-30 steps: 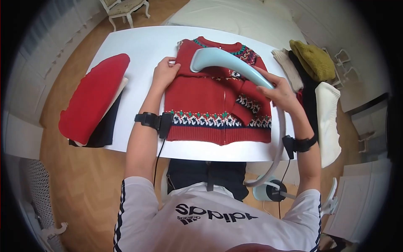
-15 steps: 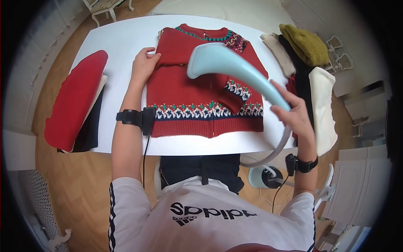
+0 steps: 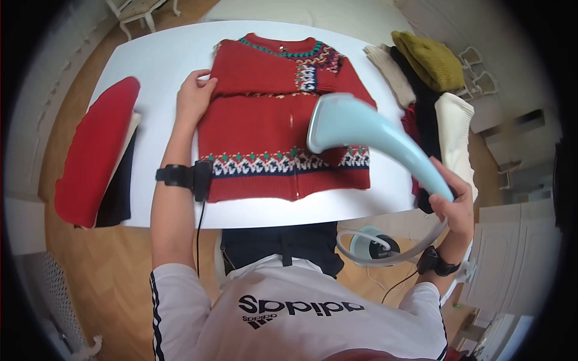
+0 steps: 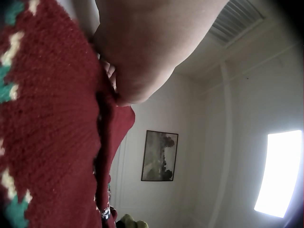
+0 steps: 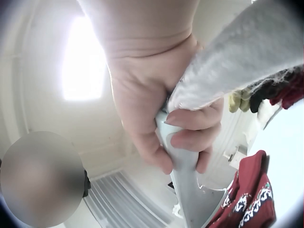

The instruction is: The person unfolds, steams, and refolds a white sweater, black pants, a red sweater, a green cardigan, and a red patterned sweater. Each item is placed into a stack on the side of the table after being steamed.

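A red knit cardigan (image 3: 247,123) with a patterned yoke and hem band lies on the white table, its sleeves folded across the front. My left hand (image 3: 194,99) pinches its left edge near the folded sleeve; in the left wrist view the thumb meets the red knit (image 4: 57,123) and the other fingers are mostly hidden. My right hand (image 3: 456,201) grips the handle of a light blue garment steamer (image 3: 367,129), whose broad head hangs over the cardigan's right half. From the handle (image 5: 183,156), a thick grey hose (image 5: 237,57) runs back past the wrist.
Folded red, cream and dark garments (image 3: 99,150) lie at the table's left. On the right sit a mustard knit (image 3: 428,60), a beige one (image 3: 391,75), black cloth and a white ribbed garment (image 3: 451,120). The steamer's base (image 3: 370,245) stands on the floor beyond the table's near edge.
My right hand has drawn the steamer back from the cardigan's upper part, to the right and towards my body. The left hand stays at the cardigan's left edge. The head view has shifted.
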Demonstrator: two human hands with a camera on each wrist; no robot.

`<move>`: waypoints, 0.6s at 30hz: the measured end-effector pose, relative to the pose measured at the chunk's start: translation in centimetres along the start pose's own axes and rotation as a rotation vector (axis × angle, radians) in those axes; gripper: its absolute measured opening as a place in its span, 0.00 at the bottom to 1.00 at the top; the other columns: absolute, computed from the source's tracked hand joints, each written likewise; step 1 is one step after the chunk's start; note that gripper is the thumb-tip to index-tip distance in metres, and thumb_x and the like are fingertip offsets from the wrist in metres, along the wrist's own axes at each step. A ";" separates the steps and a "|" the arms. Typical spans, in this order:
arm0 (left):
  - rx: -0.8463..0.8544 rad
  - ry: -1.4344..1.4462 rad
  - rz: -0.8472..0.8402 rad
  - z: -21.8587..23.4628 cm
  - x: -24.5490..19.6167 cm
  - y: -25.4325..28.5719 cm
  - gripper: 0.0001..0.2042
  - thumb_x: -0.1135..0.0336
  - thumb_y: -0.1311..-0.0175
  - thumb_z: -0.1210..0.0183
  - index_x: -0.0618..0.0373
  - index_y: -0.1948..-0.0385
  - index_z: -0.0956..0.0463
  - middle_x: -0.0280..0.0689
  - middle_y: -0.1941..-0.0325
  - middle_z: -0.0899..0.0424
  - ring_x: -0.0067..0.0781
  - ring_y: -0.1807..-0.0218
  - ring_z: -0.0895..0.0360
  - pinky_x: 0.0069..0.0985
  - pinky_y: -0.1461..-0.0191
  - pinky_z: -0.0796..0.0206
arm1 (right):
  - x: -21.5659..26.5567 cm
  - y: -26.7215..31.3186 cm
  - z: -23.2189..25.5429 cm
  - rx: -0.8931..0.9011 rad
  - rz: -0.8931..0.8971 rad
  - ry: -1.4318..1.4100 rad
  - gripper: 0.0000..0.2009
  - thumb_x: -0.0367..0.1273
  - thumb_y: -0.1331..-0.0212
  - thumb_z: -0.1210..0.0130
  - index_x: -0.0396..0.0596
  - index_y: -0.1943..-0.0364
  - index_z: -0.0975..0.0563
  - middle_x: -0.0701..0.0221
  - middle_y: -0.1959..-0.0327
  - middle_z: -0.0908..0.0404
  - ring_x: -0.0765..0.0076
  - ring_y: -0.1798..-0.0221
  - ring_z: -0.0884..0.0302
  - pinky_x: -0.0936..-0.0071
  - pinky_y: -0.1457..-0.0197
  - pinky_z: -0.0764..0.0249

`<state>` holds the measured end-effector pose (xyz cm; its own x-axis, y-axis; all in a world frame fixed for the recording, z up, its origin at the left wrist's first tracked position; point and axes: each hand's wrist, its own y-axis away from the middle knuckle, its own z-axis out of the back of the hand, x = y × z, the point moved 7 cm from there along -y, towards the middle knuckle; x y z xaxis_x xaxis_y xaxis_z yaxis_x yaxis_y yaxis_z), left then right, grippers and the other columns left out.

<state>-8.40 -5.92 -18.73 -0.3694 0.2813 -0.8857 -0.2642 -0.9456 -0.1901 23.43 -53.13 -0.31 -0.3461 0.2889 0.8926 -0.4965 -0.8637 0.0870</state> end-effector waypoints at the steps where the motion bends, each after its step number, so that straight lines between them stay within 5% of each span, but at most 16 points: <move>1: -0.006 0.020 -0.010 0.0 0.3 -0.1 0.20 0.58 0.34 0.34 0.56 0.44 0.19 0.42 0.61 0.09 0.36 0.59 0.12 0.30 0.52 0.23 | 0.8 -0.1 0.4 -0.059 0.050 0.009 0.35 0.32 0.49 0.34 0.37 0.31 0.26 0.63 0.59 0.14 0.86 0.80 0.31 0.87 0.81 0.40; 3: 0.008 0.012 -0.025 -0.1 0.9 -0.5 0.20 0.58 0.34 0.34 0.56 0.44 0.19 0.43 0.61 0.09 0.36 0.58 0.12 0.31 0.52 0.23 | 2.1 -1.8 0.7 -0.203 0.144 0.059 0.38 0.43 0.42 0.36 0.38 0.28 0.30 0.56 0.55 0.16 0.86 0.85 0.34 0.87 0.84 0.43; 5: 0.013 -0.019 0.006 0.0 0.9 -0.5 0.21 0.57 0.33 0.35 0.56 0.42 0.20 0.44 0.59 0.09 0.36 0.57 0.12 0.31 0.51 0.23 | 3.4 -4.7 0.3 -0.309 0.177 0.040 0.34 0.38 0.38 0.38 0.44 0.27 0.30 0.57 0.50 0.16 0.85 0.84 0.34 0.87 0.85 0.43; 6: 0.023 -0.016 -0.010 -0.1 0.6 -0.4 0.21 0.57 0.33 0.35 0.56 0.42 0.20 0.44 0.59 0.09 0.36 0.57 0.12 0.31 0.51 0.23 | 3.7 -6.6 0.3 -0.365 0.192 0.034 0.32 0.37 0.36 0.38 0.47 0.27 0.30 0.58 0.51 0.15 0.84 0.82 0.32 0.87 0.85 0.42; 7: 0.019 -0.019 0.001 0.0 0.4 -0.2 0.21 0.57 0.33 0.35 0.56 0.42 0.20 0.44 0.59 0.09 0.36 0.56 0.12 0.31 0.50 0.23 | 4.2 -8.7 0.2 -0.396 0.189 -0.042 0.29 0.36 0.36 0.35 0.47 0.30 0.26 0.71 0.61 0.17 0.83 0.78 0.28 0.85 0.83 0.38; 11: 0.008 -0.012 0.003 0.2 0.3 0.0 0.21 0.57 0.32 0.35 0.56 0.41 0.20 0.43 0.59 0.09 0.36 0.56 0.12 0.32 0.50 0.23 | 1.3 -19.1 0.7 -0.399 0.216 -0.045 0.30 0.38 0.37 0.33 0.47 0.31 0.26 0.74 0.65 0.18 0.80 0.77 0.25 0.80 0.82 0.34; 18: -0.033 -0.048 -0.025 0.3 -0.2 0.1 0.21 0.57 0.33 0.35 0.55 0.42 0.20 0.44 0.60 0.10 0.37 0.58 0.12 0.33 0.51 0.23 | -5.2 -32.3 -0.5 -0.361 0.156 0.097 0.32 0.38 0.37 0.35 0.40 0.30 0.28 0.65 0.61 0.15 0.73 0.72 0.17 0.75 0.75 0.24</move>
<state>-8.59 -6.02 -18.40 -0.4057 0.3114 -0.8594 -0.2449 -0.9428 -0.2260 40.83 -26.55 -7.99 -0.5042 0.2180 0.8356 -0.6736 -0.7048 -0.2226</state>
